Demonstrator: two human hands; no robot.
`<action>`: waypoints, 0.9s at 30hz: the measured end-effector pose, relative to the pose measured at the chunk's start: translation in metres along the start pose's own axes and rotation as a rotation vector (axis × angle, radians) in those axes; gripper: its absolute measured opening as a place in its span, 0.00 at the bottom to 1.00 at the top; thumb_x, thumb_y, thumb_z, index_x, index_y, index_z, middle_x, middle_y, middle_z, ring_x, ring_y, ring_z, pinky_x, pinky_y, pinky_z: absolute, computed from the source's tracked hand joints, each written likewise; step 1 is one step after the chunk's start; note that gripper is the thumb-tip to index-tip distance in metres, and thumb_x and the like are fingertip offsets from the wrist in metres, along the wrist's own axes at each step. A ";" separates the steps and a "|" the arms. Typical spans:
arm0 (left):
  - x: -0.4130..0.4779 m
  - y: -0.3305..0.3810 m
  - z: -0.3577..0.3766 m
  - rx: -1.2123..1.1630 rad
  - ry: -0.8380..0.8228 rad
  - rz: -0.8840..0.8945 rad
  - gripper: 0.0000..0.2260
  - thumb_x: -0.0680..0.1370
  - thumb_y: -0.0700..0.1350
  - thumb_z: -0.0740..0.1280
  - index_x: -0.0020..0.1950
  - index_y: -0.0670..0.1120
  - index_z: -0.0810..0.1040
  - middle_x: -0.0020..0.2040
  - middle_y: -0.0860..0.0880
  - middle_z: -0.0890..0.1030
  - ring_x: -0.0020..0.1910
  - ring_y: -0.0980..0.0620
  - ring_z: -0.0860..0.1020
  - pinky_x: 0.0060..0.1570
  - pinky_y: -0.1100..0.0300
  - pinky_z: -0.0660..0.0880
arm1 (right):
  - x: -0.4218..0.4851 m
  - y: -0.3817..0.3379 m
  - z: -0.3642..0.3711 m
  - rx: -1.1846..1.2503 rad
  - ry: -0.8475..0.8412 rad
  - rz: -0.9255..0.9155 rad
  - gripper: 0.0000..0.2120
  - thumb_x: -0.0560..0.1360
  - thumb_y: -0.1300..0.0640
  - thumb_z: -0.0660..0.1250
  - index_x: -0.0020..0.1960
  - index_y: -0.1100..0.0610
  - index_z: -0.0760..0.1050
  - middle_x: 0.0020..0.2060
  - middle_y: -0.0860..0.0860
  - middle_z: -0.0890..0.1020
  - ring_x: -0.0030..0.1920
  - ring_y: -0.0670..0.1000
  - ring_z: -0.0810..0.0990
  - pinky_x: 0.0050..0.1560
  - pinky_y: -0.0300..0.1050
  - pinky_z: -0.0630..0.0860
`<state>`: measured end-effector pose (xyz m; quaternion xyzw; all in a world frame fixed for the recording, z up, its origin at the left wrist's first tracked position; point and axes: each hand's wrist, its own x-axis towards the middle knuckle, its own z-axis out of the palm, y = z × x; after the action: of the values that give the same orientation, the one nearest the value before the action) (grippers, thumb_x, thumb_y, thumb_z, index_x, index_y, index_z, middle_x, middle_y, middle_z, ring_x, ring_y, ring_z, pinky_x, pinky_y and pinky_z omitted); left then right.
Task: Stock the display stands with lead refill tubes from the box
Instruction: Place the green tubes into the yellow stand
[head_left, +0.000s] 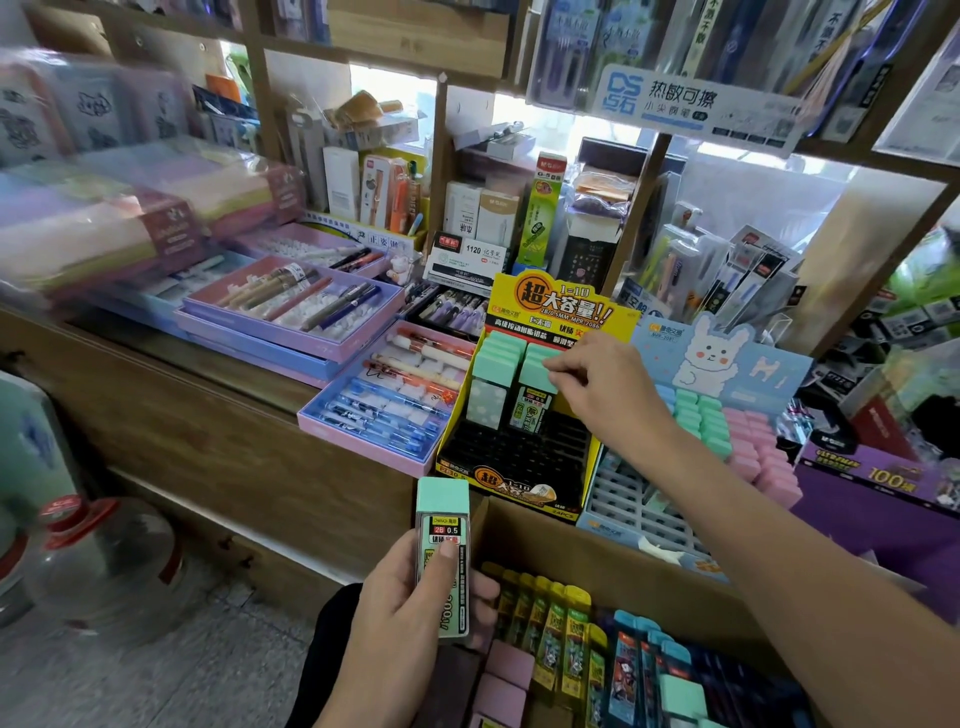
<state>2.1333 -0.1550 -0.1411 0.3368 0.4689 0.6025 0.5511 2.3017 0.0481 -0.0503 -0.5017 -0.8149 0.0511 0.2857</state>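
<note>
My left hand (410, 618) grips a mint-capped lead refill tube (443, 551) upright above the cardboard box (587, 540). The box holds several more tubes (561, 644) with yellow, blue, pink and mint caps. My right hand (597, 384) reaches to the yellow display stand (550, 301) and pinches the cap of a mint tube (537, 375) standing in its back row. Beside it stand a few other mint tubes (496, 358); the stand's black front slots (514, 452) are bare. To the right, a blue bunny stand (717, 358) carries mint and pink tubes (748, 441).
Open pen gift trays (374, 400) lie on the wooden counter (208, 426) to the left of the yellow stand. Shelves with packaged pens rise behind. Clear water jugs (98, 566) stand on the floor at the lower left. A purple box (878, 478) sits at the far right.
</note>
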 end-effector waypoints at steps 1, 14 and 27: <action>0.000 0.000 0.000 -0.001 0.000 0.002 0.09 0.78 0.53 0.64 0.48 0.51 0.82 0.41 0.35 0.85 0.34 0.42 0.82 0.31 0.52 0.79 | -0.001 -0.001 -0.002 -0.003 -0.009 0.000 0.10 0.81 0.60 0.70 0.60 0.57 0.85 0.45 0.46 0.76 0.49 0.45 0.72 0.52 0.40 0.68; 0.006 -0.006 0.001 0.106 0.025 0.051 0.07 0.83 0.43 0.62 0.55 0.43 0.78 0.42 0.37 0.86 0.40 0.37 0.86 0.38 0.52 0.84 | -0.102 -0.015 -0.045 0.502 -0.131 0.192 0.11 0.78 0.62 0.73 0.55 0.48 0.85 0.41 0.45 0.85 0.40 0.45 0.86 0.47 0.41 0.83; 0.023 0.008 0.016 0.426 -0.058 0.151 0.09 0.81 0.45 0.66 0.52 0.59 0.83 0.48 0.50 0.87 0.47 0.53 0.85 0.43 0.58 0.81 | -0.224 0.058 -0.032 0.409 -0.644 0.420 0.09 0.77 0.54 0.75 0.54 0.41 0.82 0.46 0.45 0.86 0.46 0.41 0.83 0.46 0.35 0.78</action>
<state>2.1412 -0.1290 -0.1307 0.4970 0.5429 0.5195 0.4340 2.4385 -0.1201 -0.1377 -0.5480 -0.7157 0.4226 0.0939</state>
